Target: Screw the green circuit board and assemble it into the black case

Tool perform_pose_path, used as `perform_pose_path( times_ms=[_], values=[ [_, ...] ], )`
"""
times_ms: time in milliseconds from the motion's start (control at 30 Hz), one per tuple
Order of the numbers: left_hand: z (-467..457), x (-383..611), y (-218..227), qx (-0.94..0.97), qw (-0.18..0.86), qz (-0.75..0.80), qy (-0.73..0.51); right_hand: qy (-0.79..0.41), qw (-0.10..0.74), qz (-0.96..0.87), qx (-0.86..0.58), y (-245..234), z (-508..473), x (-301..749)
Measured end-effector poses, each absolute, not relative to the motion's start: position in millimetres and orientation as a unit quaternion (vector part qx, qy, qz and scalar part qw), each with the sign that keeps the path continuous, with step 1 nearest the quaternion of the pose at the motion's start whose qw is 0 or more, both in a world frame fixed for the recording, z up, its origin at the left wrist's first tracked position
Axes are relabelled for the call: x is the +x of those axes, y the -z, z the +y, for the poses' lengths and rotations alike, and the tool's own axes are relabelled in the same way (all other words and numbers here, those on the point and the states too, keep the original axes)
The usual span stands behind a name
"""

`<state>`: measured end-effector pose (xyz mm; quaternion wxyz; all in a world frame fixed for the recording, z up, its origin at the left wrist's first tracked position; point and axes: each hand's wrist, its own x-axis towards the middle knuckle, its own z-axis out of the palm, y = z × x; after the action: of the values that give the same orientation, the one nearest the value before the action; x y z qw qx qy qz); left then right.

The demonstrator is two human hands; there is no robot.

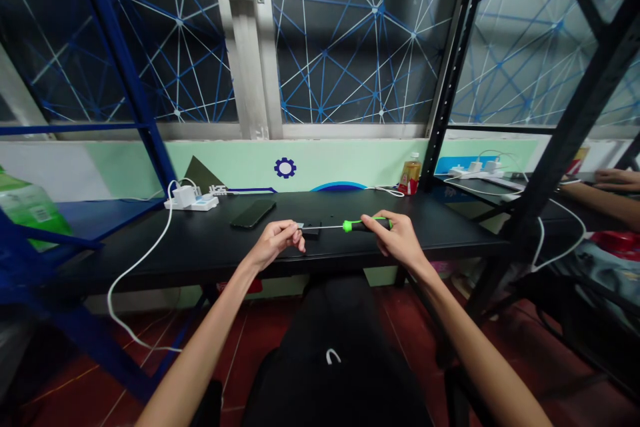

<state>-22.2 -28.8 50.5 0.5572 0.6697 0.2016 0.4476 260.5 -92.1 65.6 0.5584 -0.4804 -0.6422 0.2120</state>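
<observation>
My right hand [393, 233] is closed around the green and black handle of a screwdriver [354, 226]. The screwdriver lies level, its thin metal shaft pointing left toward my left hand [280, 239]. Between the pinched fingers of that hand is a small grey piece [301, 225], mostly hidden. The shaft's tip meets or nearly meets this piece; I cannot tell which. Just behind and below the shaft, a small dark block [313, 229] shows on the black table [200, 247], its exact kind unclear.
A dark smartphone [253, 213] lies left of my hands. Further left sits a white power strip [193, 200], its white cable [145, 260] hanging off the table. A drink bottle [411, 175] stands at the back right by a black post [450, 73]. Another person's arm [600, 197] rests at far right.
</observation>
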Motion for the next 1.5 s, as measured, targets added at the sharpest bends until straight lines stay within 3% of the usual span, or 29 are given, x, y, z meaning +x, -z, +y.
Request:
perform_pose_path(
  times_ms=[300,600,967,1500],
  values=[
    [-28,-25,-52,0.697,0.531,0.211,-0.432,-0.272,0.570,-0.617,-0.469,-66,-93,260],
    [-26,-31,-54,0.726,0.504,0.225,-0.410,-0.254,0.565,-0.625,-0.476,-69,-96,261],
    [-30,-27,-52,0.682,0.592,0.170,-0.394,-0.285,0.580,-0.651,-0.399,-75,-109,261],
    [-29,-28,-52,0.652,0.630,0.125,-0.403,-0.253,0.605,-0.640,-0.399,-78,-108,262]
  ],
)
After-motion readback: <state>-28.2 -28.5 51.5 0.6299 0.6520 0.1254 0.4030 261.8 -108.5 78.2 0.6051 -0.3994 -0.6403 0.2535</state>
